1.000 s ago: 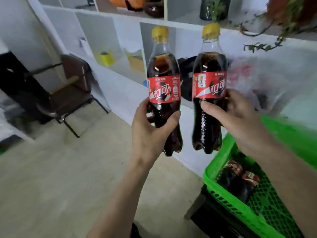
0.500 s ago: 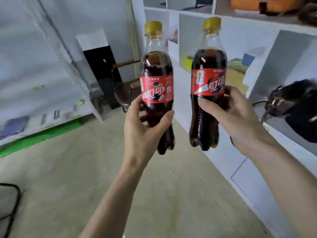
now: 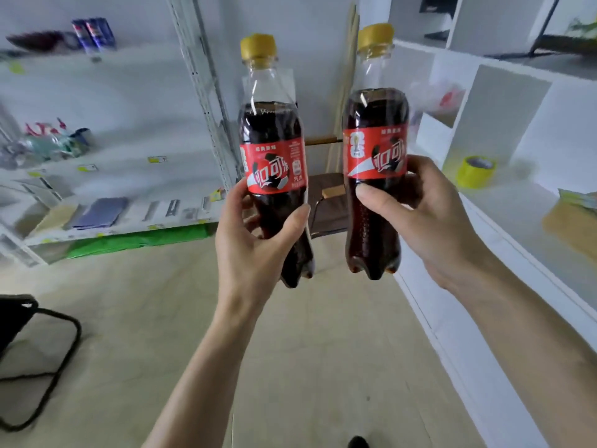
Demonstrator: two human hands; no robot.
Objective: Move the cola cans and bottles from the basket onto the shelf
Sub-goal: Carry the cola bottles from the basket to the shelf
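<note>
I hold two cola bottles upright in front of me, each dark with a red label and a yellow cap. My left hand [image 3: 255, 240] grips the lower body of the left cola bottle [image 3: 273, 130]. My right hand [image 3: 423, 215] is wrapped around the middle of the right cola bottle [image 3: 374, 124]. The two bottles stand side by side, a small gap between them. A metal shelf [image 3: 135, 176] with white boards stands ahead on the left. The basket is out of view.
A white cubby unit [image 3: 504, 195] runs along the right, holding a yellow tape roll [image 3: 475, 171] and a yellowish pad [image 3: 571, 221]. A brown chair [image 3: 329, 205] stands behind the bottles. Blue cans [image 3: 93, 33] sit on the metal shelf's top board. A black chair frame [image 3: 38, 360] is at lower left.
The view has swung to the left: the green basket and the cubby unit slid out to the right, and the metal shelf came into view. Both hands kept their bottles throughout.
</note>
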